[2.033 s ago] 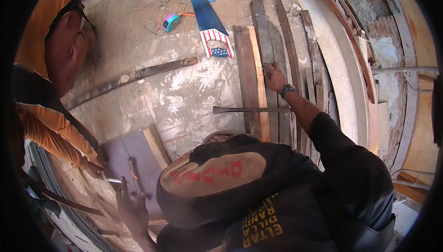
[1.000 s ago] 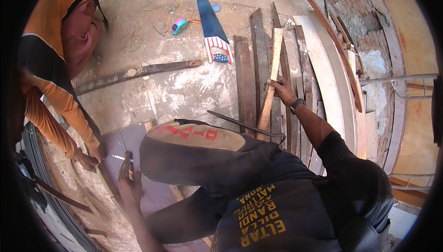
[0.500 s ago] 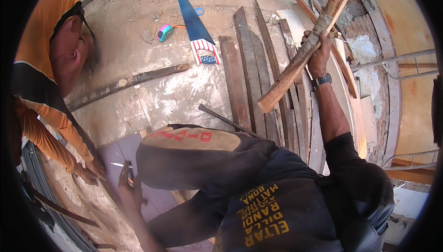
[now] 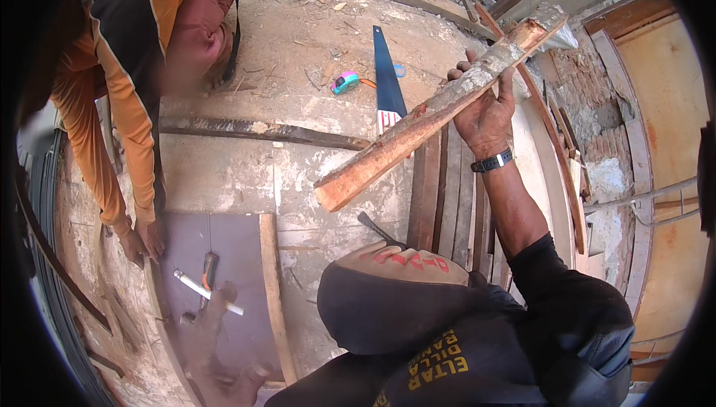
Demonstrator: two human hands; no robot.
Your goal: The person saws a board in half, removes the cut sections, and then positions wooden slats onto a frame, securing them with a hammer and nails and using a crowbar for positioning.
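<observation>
My right hand (image 4: 485, 112), a dark watch on its wrist, grips a rough, bark-covered length of wood (image 4: 425, 112) in the air. Its fingers go round the far side and the thumb shows on the near one. The split, pale end of the wood points down to the left. Low on the left, my left hand (image 4: 212, 340) is blurred above a purple-grey board (image 4: 239, 246). A thin white cigarette (image 4: 194, 284) appears pinched at its fingers. Close by is a black-and-orange tool handle (image 4: 210, 267); whether the hand touches it, I cannot tell.
A handsaw (image 4: 388, 71) lies beyond the wood, partly covered by it, with a tape measure (image 4: 344, 82) to its left. Several planks (image 4: 425, 194) lie side by side on the right. A co-worker in orange sleeves (image 4: 104, 161) bends over the board's left edge, both hands low.
The view has shifted, so things sit further right. The held wood has swung to a flatter slant, its near end now over the saw handle. My left hand has moved lower relative to the tool handle.
</observation>
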